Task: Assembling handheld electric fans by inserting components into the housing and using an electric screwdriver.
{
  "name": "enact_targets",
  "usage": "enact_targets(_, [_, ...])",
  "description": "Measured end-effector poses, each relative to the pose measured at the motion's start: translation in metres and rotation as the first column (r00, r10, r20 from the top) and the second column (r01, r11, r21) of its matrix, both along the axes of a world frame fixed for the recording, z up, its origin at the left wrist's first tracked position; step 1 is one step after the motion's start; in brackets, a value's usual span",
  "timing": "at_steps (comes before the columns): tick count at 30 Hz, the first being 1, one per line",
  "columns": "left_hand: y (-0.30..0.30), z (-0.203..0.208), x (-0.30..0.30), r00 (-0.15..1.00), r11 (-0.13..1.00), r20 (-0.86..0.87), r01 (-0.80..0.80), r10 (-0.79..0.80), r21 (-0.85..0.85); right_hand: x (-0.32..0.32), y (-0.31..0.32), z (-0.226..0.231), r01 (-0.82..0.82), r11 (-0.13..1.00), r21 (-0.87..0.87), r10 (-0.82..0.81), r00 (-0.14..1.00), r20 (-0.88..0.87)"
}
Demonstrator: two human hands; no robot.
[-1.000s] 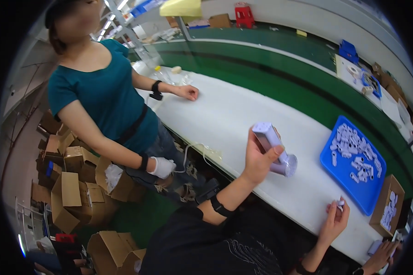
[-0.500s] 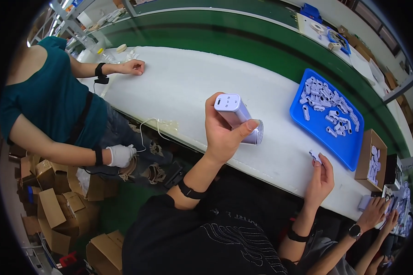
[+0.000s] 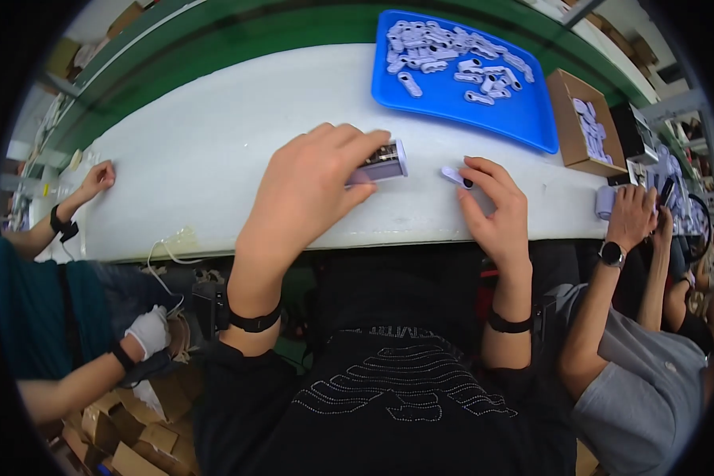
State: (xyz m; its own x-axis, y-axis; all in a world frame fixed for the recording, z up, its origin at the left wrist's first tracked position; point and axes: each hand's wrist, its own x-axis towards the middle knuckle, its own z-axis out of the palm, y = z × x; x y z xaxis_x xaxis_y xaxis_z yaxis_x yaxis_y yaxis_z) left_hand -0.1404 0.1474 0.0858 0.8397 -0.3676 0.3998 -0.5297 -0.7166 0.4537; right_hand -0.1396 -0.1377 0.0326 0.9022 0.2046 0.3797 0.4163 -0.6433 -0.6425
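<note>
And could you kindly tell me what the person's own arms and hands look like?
The left hand and right hand are ungloved. There is a black left forearm strap and a matching right forearm strap. The black shirt has short sleeves and a pale dotted pattern.

Close quarters at the white bench.
Well left of the left fingers, a person in teal with a white glove, cardboard boxes below; right of the right fingers, a person in grey wearing a watch.
</note>
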Motion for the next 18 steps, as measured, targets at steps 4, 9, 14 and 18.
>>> enact_targets(4, [-0.024, -0.007, -0.004, 0.999, 0.967, -0.048, 0.01, 0.003, 0.255, -0.002, 0.003, 0.0, 0.006, 0.996, -0.094, -0.002, 0.999, 0.037])
enact_targets(9, [-0.018, -0.005, -0.016, 1.0, 0.972, -0.025, 0.016, -0.011, 0.236, 0.006, -0.007, -0.001, -0.011, 0.967, -0.256, 0.063, 0.978, 0.198])
enact_targets(14, [0.015, 0.002, -0.026, 1.0, 0.991, 0.002, -0.014, 0.014, 0.133, -0.002, 0.013, 0.011, 0.306, 0.951, -0.049, -0.305, 0.952, 0.024])
enact_targets(18, [0.032, -0.011, -0.03, 0.996, 0.999, -0.085, -0.034, 0.034, -0.004, 0.001, 0.046, 0.015, 0.412, 0.778, -0.474, -0.504, 0.86, -0.079])
